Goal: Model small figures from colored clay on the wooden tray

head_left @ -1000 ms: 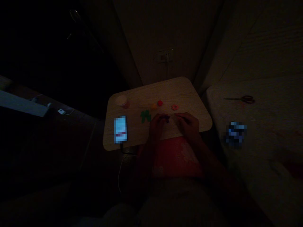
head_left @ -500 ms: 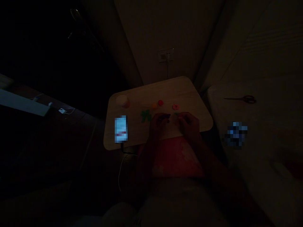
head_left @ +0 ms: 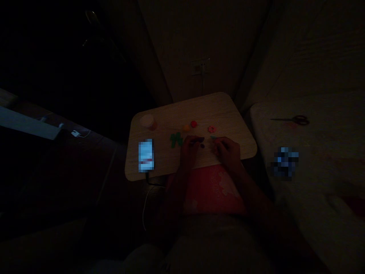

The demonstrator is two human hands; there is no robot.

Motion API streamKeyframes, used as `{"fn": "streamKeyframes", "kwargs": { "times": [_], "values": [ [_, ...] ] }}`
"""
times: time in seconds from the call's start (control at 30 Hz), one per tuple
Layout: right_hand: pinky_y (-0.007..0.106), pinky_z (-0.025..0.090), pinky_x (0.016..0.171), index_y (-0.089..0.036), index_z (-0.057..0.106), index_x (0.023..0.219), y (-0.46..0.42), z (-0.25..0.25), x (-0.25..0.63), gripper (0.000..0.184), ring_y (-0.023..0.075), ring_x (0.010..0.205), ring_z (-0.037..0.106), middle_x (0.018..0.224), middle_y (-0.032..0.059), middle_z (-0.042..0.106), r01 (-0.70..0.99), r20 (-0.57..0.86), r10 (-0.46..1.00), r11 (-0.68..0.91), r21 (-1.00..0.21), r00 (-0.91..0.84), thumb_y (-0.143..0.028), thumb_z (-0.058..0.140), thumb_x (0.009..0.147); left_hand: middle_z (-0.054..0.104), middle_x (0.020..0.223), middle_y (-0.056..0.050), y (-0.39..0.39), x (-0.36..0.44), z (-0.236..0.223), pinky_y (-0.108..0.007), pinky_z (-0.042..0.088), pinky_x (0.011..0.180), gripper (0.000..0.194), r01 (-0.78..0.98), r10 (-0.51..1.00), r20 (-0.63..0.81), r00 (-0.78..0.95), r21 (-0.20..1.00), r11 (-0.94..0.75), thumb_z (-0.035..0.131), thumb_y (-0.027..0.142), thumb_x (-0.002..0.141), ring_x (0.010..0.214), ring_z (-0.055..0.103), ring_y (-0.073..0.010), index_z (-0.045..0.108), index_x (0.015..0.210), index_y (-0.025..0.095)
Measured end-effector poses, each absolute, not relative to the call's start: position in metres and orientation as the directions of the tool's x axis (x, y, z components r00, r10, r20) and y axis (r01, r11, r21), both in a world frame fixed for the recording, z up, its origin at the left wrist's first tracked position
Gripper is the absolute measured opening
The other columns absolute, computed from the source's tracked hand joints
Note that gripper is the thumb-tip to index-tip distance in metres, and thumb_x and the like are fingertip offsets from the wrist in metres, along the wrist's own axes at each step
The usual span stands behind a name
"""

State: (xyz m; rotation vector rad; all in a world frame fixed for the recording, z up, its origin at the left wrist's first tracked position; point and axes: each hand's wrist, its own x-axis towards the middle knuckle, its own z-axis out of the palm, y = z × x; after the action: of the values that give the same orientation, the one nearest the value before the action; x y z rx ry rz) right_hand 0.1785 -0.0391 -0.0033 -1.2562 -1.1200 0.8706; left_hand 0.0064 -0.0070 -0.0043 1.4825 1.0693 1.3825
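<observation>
In the dim head view both my hands are over the near part of a small wooden table (head_left: 165,165). My left hand (head_left: 189,150) has its fingers bent round a dark purple piece (head_left: 200,140); its kind is too dark to tell. Just below the fingertips is a small dark round bit (head_left: 202,146). The fingers of my right hand (head_left: 230,150) are pinched together, and a small teal piece (head_left: 213,137) sticks out from their tips. Beyond the hands lie a pink flower-shaped ring (head_left: 211,129), a red ball (head_left: 194,124) and an orange ball (head_left: 186,128). Green pieces (head_left: 176,139) lie beside my left hand.
A lidded tub (head_left: 148,122) stands at the table's back left, with a lit phone (head_left: 146,156) in front of it. To the right, scissors (head_left: 293,120) and a blurred-out bluish thing (head_left: 285,161) lie on a pale surface. A wall socket (head_left: 201,67) is behind the table.
The picture is slightly clearer now. Both hands stay nearly in place, with only small finger shifts; the teal piece shows a little more at the right fingertips.
</observation>
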Motion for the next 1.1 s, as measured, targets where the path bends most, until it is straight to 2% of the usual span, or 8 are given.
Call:
{"fn": "streamKeyframes", "kwargs": {
  "times": [0.2,0.37,0.57,0.7,0.8,0.9,1.0,1.1],
  "values": [
    [0.027,0.052,0.061,-0.02,0.074,0.092,-0.036,-0.012,0.177,0.013,0.0146,0.061,0.065,0.07,0.0006,0.07,0.005,0.168,0.95,0.173,-0.985,0.264,-0.031,0.067,0.088,0.069,0.1,-0.007,-0.006,0.005,-0.006,-0.033,0.054,0.085,0.031,0.09,0.94,0.338,0.057,0.936,-0.342,0.064,0.052,0.092,0.094,0.066,-0.02,0.068,0.1,0.022],
    [0.032,0.058,0.068,-0.022,0.076,0.106,-0.036,-0.01,0.179,0.023,0.0175,0.069,0.071,0.084,0.0041,0.077,-0.004,0.166,0.955,0.172,-0.985,0.246,-0.033,0.067,0.089,0.069,0.099,-0.007,-0.007,0.005,-0.003,-0.032,0.053,0.085,0.032,0.106,0.945,0.323,0.05,0.939,-0.326,0.064,0.052,0.091,0.094,0.065,-0.0199,0.067,0.098,0.021],
    [0.029,0.056,0.061,-0.02,0.075,0.082,-0.037,-0.01,0.179,0.013,0.0173,0.062,0.069,0.072,0.0028,0.076,0.042,0.136,0.95,0.13,-0.991,0.28,-0.033,0.075,0.08,0.069,0.097,-0.007,-0.008,0.008,0.003,-0.032,0.055,0.08,0.032,0.071,0.949,0.312,0.041,0.947,-0.314,0.066,0.052,0.09,0.09,0.066,-0.02,0.067,0.095,0.021],
    [0.026,0.049,0.053,-0.021,0.066,0.069,-0.039,-0.005,0.177,0.02,0.0154,0.055,0.063,0.061,-0.0001,0.07,0.043,0.103,0.941,0.094,-0.995,0.323,-0.033,0.08,0.073,0.07,0.096,-0.007,-0.009,0.009,0.006,-0.032,0.055,0.079,0.034,0.062,0.954,0.299,0.031,0.952,-0.3,0.067,0.054,0.088,0.087,0.066,-0.0196,0.069,0.093,0.021],
    [0.024,0.042,0.047,-0.021,0.06,0.064,-0.042,0.001,0.177,0.025,0.0132,0.048,0.055,0.053,-0.0022,0.063,0.046,0.098,0.945,0.088,-0.995,0.312,-0.035,0.074,0.08,0.07,0.096,-0.007,-0.009,0.008,0.004,-0.032,0.055,0.08,0.034,0.072,0.959,0.281,0.025,0.957,-0.282,0.068,0.054,0.088,0.089,0.067,-0.0198,0.068,0.094,0.021],
    [0.025,0.041,0.048,-0.02,0.063,0.062,-0.043,0.005,0.178,0.035,0.013,0.049,0.054,0.052,-0.001,0.059,0.09,0.131,0.962,0.113,-0.99,0.238,-0.038,0.06,0.091,0.069,0.096,-0.007,-0.008,0.007,0.001,-0.032,0.055,0.081,0.033,0.058,0.959,0.281,0.032,0.957,-0.283,0.068,0.053,0.088,0.09,0.066,-0.0195,0.068,0.095,0.021],
    [0.025,0.038,0.047,-0.019,0.071,0.072,-0.042,0.004,0.179,0.033,0.0125,0.047,0.05,0.052,-0.0021,0.056,0.106,0.126,0.956,0.101,-0.989,0.265,-0.04,0.058,0.093,0.069,0.098,-0.007,-0.007,0.006,-0.003,-0.033,0.055,0.085,0.032,0.057,0.957,0.287,0.034,0.956,-0.288,0.067,0.052,0.089,0.093,0.066,-0.0197,0.069,0.098,0.022],
    [0.027,0.047,0.058,-0.019,0.077,0.089,-0.04,0.0,0.181,0.026,0.0148,0.061,0.06,0.068,0.0012,0.067,0.187,0.2,0.937,0.15,-0.971,0.286,-0.037,0.06,0.092,0.069,0.1,-0.007,-0.007,0.005,-0.004,-0.034,0.054,0.087,0.033,0.074,0.955,0.294,0.03,0.953,-0.295,0.066,0.053,0.09,0.095,0.066,-0.0203,0.07,0.099,0.022]
  ]
}}
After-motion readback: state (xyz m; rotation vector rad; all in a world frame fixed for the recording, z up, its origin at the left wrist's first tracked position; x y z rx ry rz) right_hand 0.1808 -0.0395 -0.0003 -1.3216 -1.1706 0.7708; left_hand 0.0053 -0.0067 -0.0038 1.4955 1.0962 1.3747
